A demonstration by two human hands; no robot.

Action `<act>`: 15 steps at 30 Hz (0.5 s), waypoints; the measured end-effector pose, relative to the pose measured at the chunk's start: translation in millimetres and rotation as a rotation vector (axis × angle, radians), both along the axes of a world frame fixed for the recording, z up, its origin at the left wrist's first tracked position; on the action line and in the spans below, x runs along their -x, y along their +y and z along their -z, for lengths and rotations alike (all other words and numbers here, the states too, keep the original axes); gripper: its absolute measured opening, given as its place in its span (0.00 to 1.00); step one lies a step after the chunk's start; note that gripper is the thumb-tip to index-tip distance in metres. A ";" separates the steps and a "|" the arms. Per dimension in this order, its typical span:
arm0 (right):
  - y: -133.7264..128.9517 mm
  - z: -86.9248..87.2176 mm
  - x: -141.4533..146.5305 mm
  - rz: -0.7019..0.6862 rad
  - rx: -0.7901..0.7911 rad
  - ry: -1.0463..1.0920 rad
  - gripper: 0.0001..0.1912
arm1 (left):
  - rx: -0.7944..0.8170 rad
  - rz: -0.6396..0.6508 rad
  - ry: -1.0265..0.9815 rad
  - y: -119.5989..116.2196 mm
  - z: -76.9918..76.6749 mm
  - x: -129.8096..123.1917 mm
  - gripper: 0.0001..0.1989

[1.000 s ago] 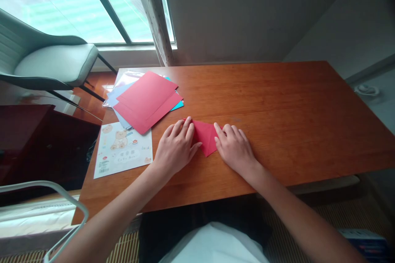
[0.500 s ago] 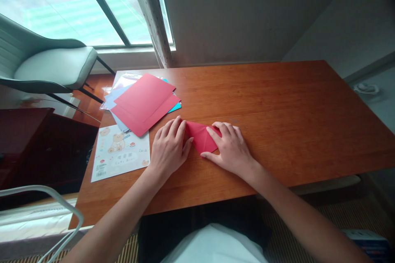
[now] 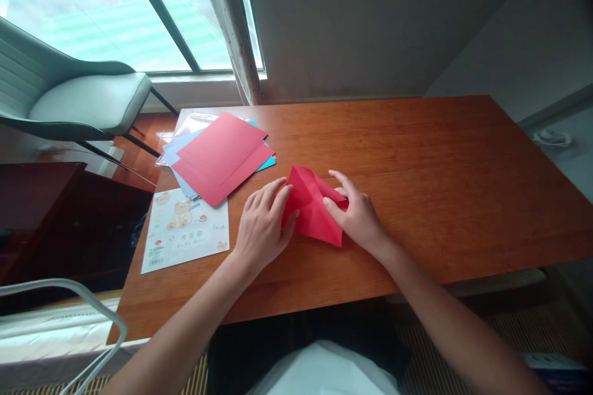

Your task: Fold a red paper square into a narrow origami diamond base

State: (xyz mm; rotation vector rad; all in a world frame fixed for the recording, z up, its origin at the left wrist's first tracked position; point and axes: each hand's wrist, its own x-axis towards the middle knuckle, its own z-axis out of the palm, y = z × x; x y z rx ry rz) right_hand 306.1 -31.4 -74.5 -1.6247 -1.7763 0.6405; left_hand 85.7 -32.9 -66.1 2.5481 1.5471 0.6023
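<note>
A creased red paper (image 3: pixel 311 207) stands partly unfolded on the wooden table, near its front edge, with a peak at the top and a corner pointing toward me. My left hand (image 3: pixel 266 216) pinches its left side between thumb and fingers. On the right side, my right hand (image 3: pixel 356 210) has its thumb on the inner face and fingers behind the right edge, gripping it; the index finger sticks up. To the left of my left hand lie a stack of red sheets (image 3: pixel 220 154) and a white sheet with bear drawings (image 3: pixel 185 231).
Under the red stack, pale blue and cyan sheets (image 3: pixel 266 164) and a clear wrapper stick out. The wooden table (image 3: pixel 440 179) stretches right. A grey-green chair (image 3: pixel 88 99) stands by the window at the left, and a white curved tube (image 3: pixel 92 302) is at lower left.
The red paper has gone from a flat folded shape to a more opened, raised one. My right hand has shifted slightly right and its index finger has lifted.
</note>
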 end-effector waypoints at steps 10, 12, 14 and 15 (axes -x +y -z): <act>-3.3 3.6 -13.9 -0.121 -0.384 -0.538 0.24 | 0.048 0.126 0.146 0.7 5.2 -2.6 0.21; -6.6 4.9 -7.7 -0.315 -0.350 -0.546 0.22 | 0.047 0.136 0.142 1.0 5.5 -2.0 0.23; -10.1 6.3 -2.4 -0.420 -0.281 -0.557 0.22 | 0.048 0.140 0.143 1.0 5.7 -1.6 0.24; -11.8 6.7 -1.1 -0.430 -0.249 -0.570 0.23 | 0.047 0.139 0.147 0.9 5.7 -1.5 0.25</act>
